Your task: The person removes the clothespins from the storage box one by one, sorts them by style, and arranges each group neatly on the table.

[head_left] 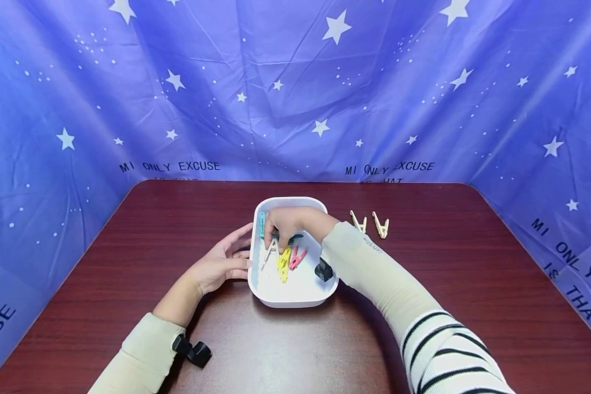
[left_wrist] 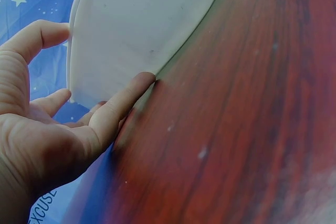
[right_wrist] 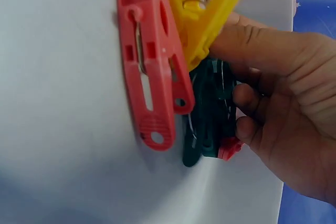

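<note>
Several pegs [head_left: 283, 268], white tray [head_left: 300, 290], frame centre.
Left hand [head_left: 218, 268], fingers straight, braces it; right hand [head_left: 288, 220] among pegs, grip unclear: separate pegs singly.

Bright light is filling the head view, glaring off the table [head_left: 285, 345] and washing the tray [head_left: 271, 285] white. Both wrist views are looking dimmer and softer, and bluish shadow is pooling lower left in the right one.

The white tub [head_left: 293, 304] walls in the right hand [head_left: 287, 222], clothespins [head_left: 283, 266] crowding its fingers. The left hand [head_left: 220, 267] blocks the tub's left side; inside its near end lies room.
</note>
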A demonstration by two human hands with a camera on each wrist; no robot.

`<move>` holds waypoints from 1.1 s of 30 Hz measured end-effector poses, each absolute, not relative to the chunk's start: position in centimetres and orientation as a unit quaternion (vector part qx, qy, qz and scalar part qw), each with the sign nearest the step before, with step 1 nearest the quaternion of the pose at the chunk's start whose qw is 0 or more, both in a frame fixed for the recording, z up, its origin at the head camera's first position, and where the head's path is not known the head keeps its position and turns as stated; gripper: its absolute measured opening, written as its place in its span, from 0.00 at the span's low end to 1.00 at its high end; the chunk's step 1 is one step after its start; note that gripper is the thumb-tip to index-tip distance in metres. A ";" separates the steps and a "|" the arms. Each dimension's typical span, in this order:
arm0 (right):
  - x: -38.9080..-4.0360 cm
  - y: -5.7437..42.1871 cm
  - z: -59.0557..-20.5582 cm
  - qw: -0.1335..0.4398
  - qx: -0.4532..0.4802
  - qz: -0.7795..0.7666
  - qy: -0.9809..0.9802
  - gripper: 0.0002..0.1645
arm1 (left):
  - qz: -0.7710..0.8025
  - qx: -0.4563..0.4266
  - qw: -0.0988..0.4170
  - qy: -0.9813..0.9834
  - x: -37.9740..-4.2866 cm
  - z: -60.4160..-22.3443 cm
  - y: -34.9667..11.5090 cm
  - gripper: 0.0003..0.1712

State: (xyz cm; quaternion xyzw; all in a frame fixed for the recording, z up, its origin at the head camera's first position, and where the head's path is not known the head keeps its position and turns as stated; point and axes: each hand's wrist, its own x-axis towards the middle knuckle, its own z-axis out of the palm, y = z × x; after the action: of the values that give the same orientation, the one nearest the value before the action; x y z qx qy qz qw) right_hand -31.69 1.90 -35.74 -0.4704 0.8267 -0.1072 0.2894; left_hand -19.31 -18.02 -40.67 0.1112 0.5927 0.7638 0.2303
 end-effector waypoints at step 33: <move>-31.2 5.3 -31.9 0.259 -0.426 -0.240 0.833 0.13 | 0.764 0.108 0.232 0.592 -19.2 -40.8 -17.9 0.55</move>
State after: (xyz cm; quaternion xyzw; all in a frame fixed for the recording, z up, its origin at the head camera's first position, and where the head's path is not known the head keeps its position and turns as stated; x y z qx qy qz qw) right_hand -31.17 5.30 -31.90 -0.4262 0.8328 -0.2400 0.2592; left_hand -19.19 -17.87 -40.80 0.1081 0.5922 0.7642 0.2315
